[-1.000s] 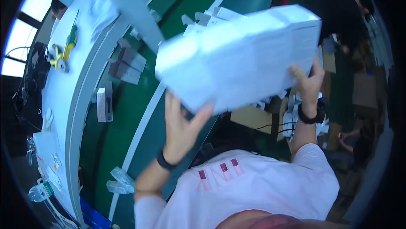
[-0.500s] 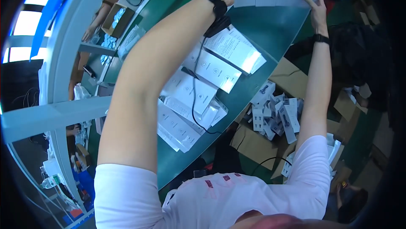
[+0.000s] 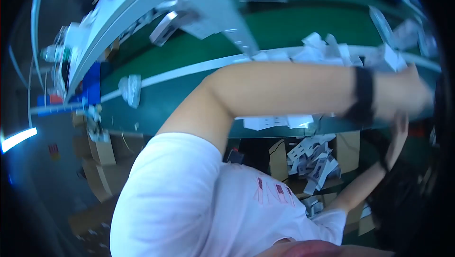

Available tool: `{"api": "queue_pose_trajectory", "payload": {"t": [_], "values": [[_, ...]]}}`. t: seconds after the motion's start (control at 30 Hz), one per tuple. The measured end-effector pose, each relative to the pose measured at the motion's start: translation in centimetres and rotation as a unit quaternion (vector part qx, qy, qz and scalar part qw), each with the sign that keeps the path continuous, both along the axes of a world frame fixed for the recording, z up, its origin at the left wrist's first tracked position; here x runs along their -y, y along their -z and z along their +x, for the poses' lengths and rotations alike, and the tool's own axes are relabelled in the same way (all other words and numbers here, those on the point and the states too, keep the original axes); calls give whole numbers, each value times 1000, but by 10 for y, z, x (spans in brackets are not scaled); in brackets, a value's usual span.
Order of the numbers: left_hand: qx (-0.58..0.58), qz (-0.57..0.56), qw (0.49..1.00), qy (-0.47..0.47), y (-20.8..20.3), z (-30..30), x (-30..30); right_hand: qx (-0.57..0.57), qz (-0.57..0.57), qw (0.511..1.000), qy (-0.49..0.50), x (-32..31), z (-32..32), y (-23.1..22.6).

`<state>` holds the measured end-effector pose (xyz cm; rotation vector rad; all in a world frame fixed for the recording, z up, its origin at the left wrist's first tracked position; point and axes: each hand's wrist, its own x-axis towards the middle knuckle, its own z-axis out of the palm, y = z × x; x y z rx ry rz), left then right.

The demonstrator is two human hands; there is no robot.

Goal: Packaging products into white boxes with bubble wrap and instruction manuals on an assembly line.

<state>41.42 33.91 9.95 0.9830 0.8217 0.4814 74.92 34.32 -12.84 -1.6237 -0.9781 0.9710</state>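
My left arm stretches across the green workbench (image 3: 175,107) toward the right. Its hand (image 3: 403,93), above a black wrist strap, is smeared by motion. Just below it, my right hand (image 3: 400,126) reaches up near the bench's right end, its fingers partly covered by the left hand. Whether either hand holds anything is not visible. Flat white printed cartons (image 3: 258,123) lie on the bench, partly under my left forearm. More white cartons (image 3: 322,50) are heaped just beyond that arm.
An open cardboard box (image 3: 348,150) full of white and grey small cartons (image 3: 315,164) stands below the bench's near edge. A grey frame post (image 3: 204,1) rises at the back. A clear plastic bag (image 3: 131,91) lies on the left part of the bench.
The view has swung round, so the bench now runs across it. The printed white sheet-like cartons that were between my hands no longer show. My hands have come close together at the right.
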Motion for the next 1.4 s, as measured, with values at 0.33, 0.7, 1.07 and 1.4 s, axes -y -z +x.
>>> {"api": "queue_pose_trajectory", "payload": {"t": [0.33, 0.7, 1.07, 1.4], "values": [[-29, 10, 983, -184, -17, -406, 315, -9, -129, 736, -664, 198, -312, -242], [-694, 178, 632, -294, 205, -739, 156, 348, 252, 804, -411, 48, -723, -80], [-596, 263, 713, -260, 265, -737, 158, 386, 185, 769, -475, 55, -840, -42], [-432, 175, 780, -418, 261, -637, 299, 489, 184, 516, -679, 163, -801, -21]]}}
